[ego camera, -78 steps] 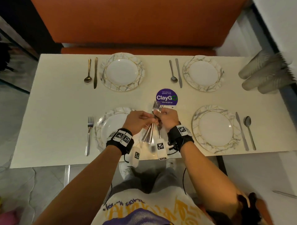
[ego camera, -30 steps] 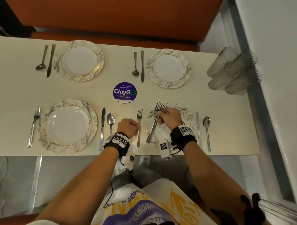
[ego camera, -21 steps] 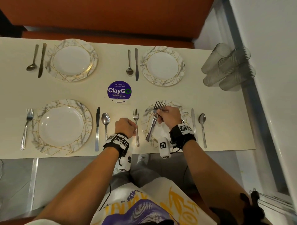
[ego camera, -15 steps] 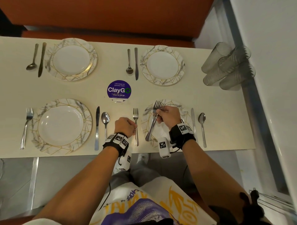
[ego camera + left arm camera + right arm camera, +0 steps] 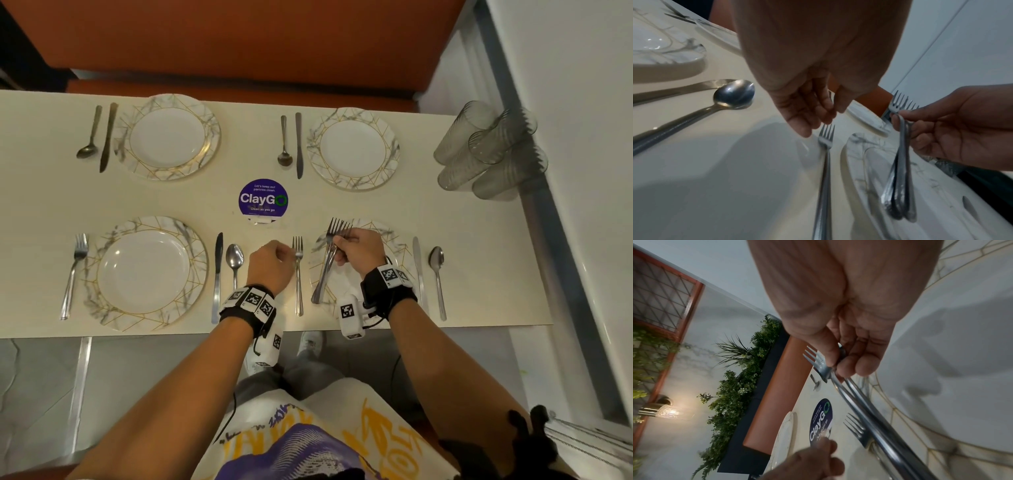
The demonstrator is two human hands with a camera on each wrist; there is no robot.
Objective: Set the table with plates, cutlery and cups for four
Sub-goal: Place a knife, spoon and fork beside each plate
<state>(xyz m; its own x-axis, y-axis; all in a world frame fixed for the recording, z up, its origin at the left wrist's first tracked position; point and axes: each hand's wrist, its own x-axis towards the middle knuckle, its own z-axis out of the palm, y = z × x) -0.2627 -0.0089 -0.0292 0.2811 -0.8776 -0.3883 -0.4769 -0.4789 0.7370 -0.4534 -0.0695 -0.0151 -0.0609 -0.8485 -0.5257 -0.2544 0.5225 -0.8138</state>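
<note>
My right hand (image 5: 356,250) grips two forks (image 5: 325,270) by their necks, tines pointing away, above the near right plate (image 5: 380,228). The same forks (image 5: 869,410) hang slanted from my right hand (image 5: 838,360) in the right wrist view. A single fork (image 5: 299,284) lies flat on the table just left of that plate. My left hand (image 5: 274,262) hovers beside its head. In the left wrist view the left hand (image 5: 813,113) has loosely curled fingers and holds nothing, just above the lying fork (image 5: 824,178).
Each of the other plates, near left (image 5: 102,240), far left (image 5: 120,147) and far right (image 5: 390,150), has a knife and spoon beside it. The near left plate also has a fork (image 5: 73,274). Several clear tumblers (image 5: 489,150) are grouped at the table's right end by the wall.
Both hands have moved right from the near left plate to the near right plate. One fork from the bundle now lies left of that plate. Over the last second the hands barely moved.
</note>
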